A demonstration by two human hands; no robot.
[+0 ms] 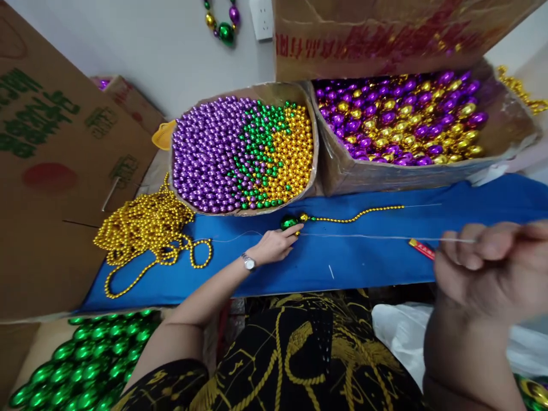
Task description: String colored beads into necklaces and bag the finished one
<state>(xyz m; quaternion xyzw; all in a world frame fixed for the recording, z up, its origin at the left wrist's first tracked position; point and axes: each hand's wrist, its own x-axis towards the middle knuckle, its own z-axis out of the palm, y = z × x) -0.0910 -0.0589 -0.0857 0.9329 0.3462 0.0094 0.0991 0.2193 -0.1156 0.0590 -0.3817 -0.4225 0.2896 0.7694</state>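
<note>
My left hand [276, 245], a watch on its wrist, rests low over the blue cloth with its fingers closed around the thin clear string [363, 236]. At its fingertips sits a small gold bead [297, 233]. Just beyond lies a large green bead [289, 221], beside a round gold bead [303, 217] and a strand of tiny gold beads [359, 217]. Raised at the right, my right hand [488, 265] is closed on the string, which stretches nearly straight between both hands. Leftward, the string continues toward a pile of gold bead strands [143, 228].
Behind the hands stands a box of purple, green and gold beads [214, 154], next to a box of larger purple and gold beads [402, 123]. Large green beads [94, 359] fill a box at lower left. A red-and-yellow packet [422, 249] lies on the blue cloth [363, 268].
</note>
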